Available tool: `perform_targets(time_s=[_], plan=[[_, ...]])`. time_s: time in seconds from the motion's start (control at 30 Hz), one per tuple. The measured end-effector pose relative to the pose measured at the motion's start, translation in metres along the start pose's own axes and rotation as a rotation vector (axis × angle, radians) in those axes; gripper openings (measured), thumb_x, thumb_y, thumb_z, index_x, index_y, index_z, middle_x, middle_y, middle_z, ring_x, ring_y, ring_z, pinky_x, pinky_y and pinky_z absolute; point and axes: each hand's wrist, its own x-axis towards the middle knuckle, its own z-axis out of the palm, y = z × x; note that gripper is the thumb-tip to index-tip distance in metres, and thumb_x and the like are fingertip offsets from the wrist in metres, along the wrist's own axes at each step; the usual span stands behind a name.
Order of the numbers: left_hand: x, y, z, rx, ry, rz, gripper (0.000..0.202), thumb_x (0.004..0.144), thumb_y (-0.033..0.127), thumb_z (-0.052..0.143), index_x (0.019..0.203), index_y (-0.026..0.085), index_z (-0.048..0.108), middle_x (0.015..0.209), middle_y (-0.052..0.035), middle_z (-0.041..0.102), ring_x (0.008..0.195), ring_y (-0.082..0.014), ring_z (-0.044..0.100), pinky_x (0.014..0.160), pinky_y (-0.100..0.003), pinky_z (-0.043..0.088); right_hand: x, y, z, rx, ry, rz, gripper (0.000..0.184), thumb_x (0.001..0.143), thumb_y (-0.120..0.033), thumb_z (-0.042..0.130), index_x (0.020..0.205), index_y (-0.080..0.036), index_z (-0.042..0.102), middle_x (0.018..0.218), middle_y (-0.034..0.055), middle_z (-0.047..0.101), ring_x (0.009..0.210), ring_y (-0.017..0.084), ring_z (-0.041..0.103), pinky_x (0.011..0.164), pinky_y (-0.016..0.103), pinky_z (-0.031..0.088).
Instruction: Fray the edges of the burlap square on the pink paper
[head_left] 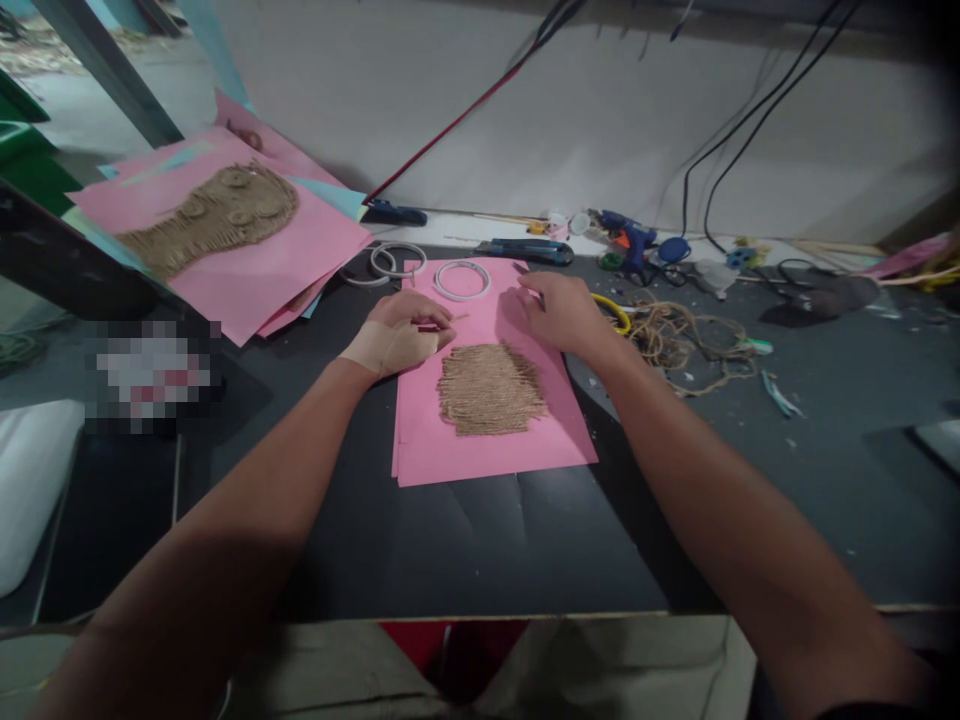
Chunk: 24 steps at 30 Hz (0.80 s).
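Observation:
A pink sheet (495, 465) lies on the dark table, with a block of tan twine (491, 390) laid in close rows on it. My left hand (397, 335), with a beige wrap around its palm and wrist, rests at the sheet's left edge. Its fingers are pinched together, and a short piece of twine (462, 317) shows at their tips. Over the sheet's upper right is my right hand (562, 308), fingers bent and closed; what they hold, if anything, is too small to make out. A white ring (462, 281) lies on the sheet between both hands.
Pink sheets (300, 265) bearing a twine shape (225, 205) are stacked at left. More rings (398, 260), a utility knife (529, 250) and a blue glue gun (630, 238) lie along the back. Tangled twine (675, 335) and small snips (780, 393) sit at right.

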Motion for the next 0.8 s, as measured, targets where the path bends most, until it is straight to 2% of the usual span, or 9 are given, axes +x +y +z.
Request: perform_targets(time_s=[0.17,0.27,0.4,0.57,0.67,0.8], plan=[[0.0,0.001,0.0,-0.005,0.0,-0.016,0.009,0.078,0.031,0.071,0.076,0.026,0.079,0.1,-0.0041,0.083,0.097,-0.0237,0.076,0.099,-0.042,0.058,0.0,-0.004,-0.001,0.03,0.026,-0.051,0.036,0.094,-0.024,0.051,0.117,-0.015,0.078,0.119,0.0182,0.074,0.114,0.035,0.068,0.103,0.053,0.053],[0.001,0.001,0.001,0.022,0.002,-0.009,0.009,0.078,0.03,0.071,0.073,0.027,0.078,0.098,-0.0033,0.083,0.098,-0.0235,0.076,0.098,-0.041,0.058,-0.001,-0.017,0.0,0.095,-0.059,-0.187,0.039,0.095,-0.018,0.048,0.116,-0.016,0.08,0.129,0.0174,0.074,0.123,0.033,0.066,0.111,0.054,0.049],[0.001,0.0,0.001,0.032,0.006,0.0,0.01,0.078,0.032,0.071,0.074,0.028,0.078,0.099,-0.0032,0.083,0.099,-0.0242,0.075,0.098,-0.042,0.057,-0.004,-0.038,0.008,0.158,-0.136,-0.318,0.045,0.098,-0.017,0.044,0.131,-0.015,0.075,0.143,0.0172,0.068,0.136,0.032,0.059,0.116,0.055,0.045],[0.0,0.002,-0.001,0.001,0.005,0.023,0.013,0.08,0.034,0.07,0.078,0.026,0.079,0.098,-0.0053,0.083,0.094,-0.0247,0.075,0.094,-0.042,0.059,-0.006,-0.047,0.02,0.088,-0.179,-0.366,0.048,0.097,-0.012,0.042,0.135,-0.005,0.07,0.146,0.021,0.065,0.14,0.032,0.056,0.121,0.051,0.04],[0.0,0.004,-0.001,0.001,0.001,0.016,0.013,0.08,0.034,0.071,0.077,0.025,0.079,0.098,-0.0043,0.083,0.094,-0.0243,0.076,0.092,-0.039,0.06,-0.005,-0.046,0.022,0.075,-0.183,-0.386,0.047,0.097,-0.012,0.042,0.134,-0.008,0.07,0.144,0.0194,0.067,0.138,0.032,0.057,0.119,0.052,0.041],[0.0,0.004,-0.001,0.008,-0.005,0.003,0.01,0.08,0.033,0.074,0.078,0.025,0.08,0.098,-0.0034,0.083,0.097,-0.0244,0.076,0.097,-0.039,0.059,-0.003,-0.048,0.016,0.084,-0.182,-0.381,0.044,0.099,-0.016,0.041,0.126,-0.009,0.076,0.136,0.0184,0.072,0.131,0.032,0.061,0.117,0.05,0.042]])
